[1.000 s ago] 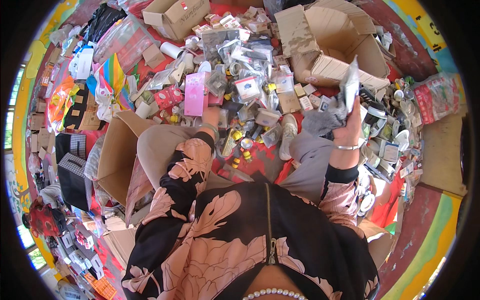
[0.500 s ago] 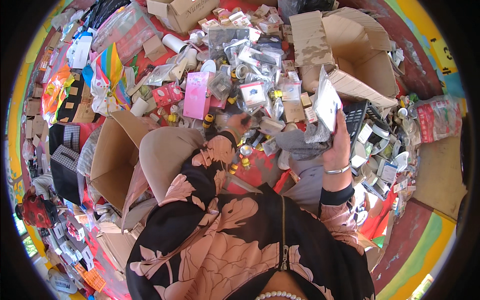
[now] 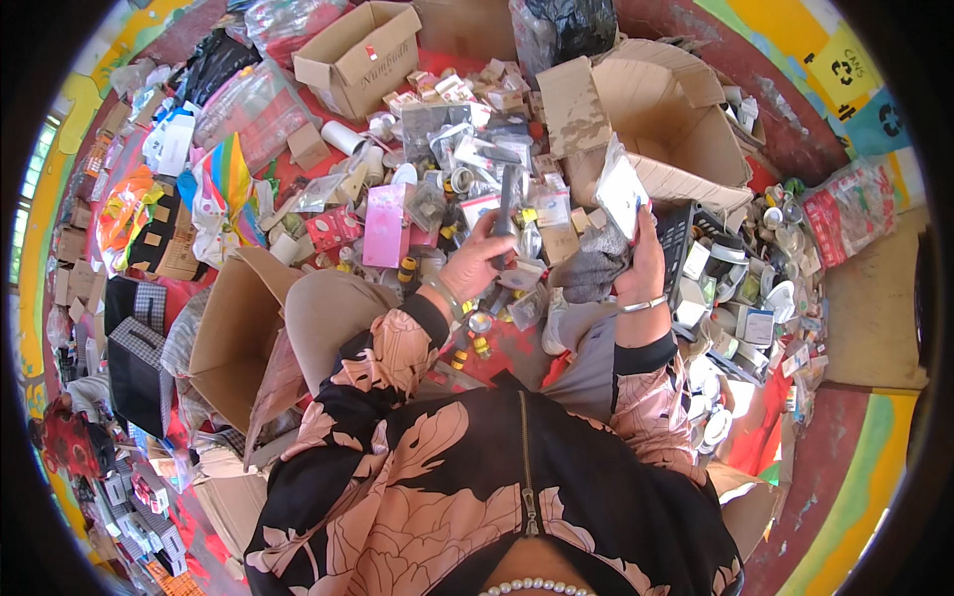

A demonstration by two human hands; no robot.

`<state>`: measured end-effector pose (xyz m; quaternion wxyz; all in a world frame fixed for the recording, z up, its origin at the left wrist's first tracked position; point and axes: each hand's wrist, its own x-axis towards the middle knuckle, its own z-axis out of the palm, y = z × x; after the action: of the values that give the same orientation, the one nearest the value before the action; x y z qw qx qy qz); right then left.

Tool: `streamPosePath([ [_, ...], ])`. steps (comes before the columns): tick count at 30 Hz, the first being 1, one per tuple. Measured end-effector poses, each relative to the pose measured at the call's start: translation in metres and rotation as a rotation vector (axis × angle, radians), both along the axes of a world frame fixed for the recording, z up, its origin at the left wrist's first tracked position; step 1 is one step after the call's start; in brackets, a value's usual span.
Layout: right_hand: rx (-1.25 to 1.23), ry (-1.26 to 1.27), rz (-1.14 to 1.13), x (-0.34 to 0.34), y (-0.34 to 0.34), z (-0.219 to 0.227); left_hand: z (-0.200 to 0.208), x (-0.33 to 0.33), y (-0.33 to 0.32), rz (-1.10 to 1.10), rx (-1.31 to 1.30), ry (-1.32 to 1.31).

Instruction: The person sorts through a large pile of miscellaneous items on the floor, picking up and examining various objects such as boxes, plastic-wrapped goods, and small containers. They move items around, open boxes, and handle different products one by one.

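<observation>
My left hand (image 3: 471, 262) is closed round a long, narrow black object (image 3: 507, 204) that stands upright from the fist; its exact kind does not show. My right hand (image 3: 644, 266) grips a flat white rectangular piece (image 3: 621, 191) by its lower edge, tilted up, with what seems to be a dark mark on its face. Just beside that hand, a grey cloth-like thing (image 3: 588, 266) lies over my foot area. Between the hands spreads a pile of small bagged parts and boxes, among them a pink box (image 3: 386, 226).
A large open carton (image 3: 668, 99) stands at the far right, with a black crate (image 3: 676, 258) below it. Another open carton (image 3: 238, 338) sits by my left knee. A printed carton (image 3: 363, 62) is at the back. Small yellow-and-black pieces (image 3: 481, 345) lie on the red floor.
My left hand has risen from low in the pile and now holds the black object upright. My right hand keeps the white piece. The whole view has shifted slightly.
</observation>
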<state>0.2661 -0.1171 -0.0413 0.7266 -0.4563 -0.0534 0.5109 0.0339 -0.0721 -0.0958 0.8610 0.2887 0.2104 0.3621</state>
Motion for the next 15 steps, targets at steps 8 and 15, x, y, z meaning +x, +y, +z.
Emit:
streamPosePath([
  [8, -0.047, -0.003, 0.042, -0.025, 0.004, 0.009, 0.09, -0.036, -0.002, -0.163, -0.026, -0.424],
  [15, -0.051, -0.006, 0.079, -0.028, 0.014, -0.011, 0.09, -0.052, 0.018, -0.134, 0.085, -0.286],
])
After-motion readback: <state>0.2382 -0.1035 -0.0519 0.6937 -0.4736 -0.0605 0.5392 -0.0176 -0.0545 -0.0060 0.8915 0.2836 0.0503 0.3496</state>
